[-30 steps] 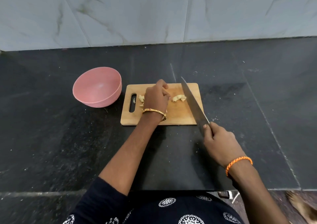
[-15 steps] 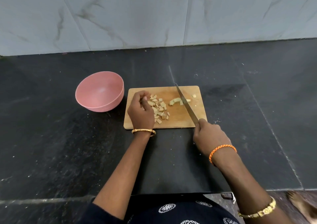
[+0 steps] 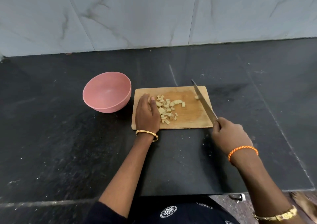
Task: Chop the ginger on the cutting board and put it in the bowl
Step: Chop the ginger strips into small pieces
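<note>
A wooden cutting board [image 3: 188, 119] lies on the black counter. Several pale chopped ginger pieces [image 3: 167, 108] form a loose pile on its left half, and one small piece [image 3: 196, 97] lies by the blade at the right. My left hand [image 3: 146, 114] rests on the board's left end, its edge against the pile, fingers together and nothing held. My right hand [image 3: 229, 135] grips the handle of a knife [image 3: 204, 102], whose blade slants across the board's right side, tip toward the far edge. A pink bowl [image 3: 107, 93] stands just left of the board and looks empty.
The black stone counter [image 3: 51, 138] stretches wide on both sides. A grey marble wall [image 3: 154, 18] rises behind it. The counter's front edge runs just ahead of my body, with floor visible at the lower right.
The knife has moved right, away from the ginger, to the board's right side. My left hand has flattened against the pile, and the pieces are gathered closer together.
</note>
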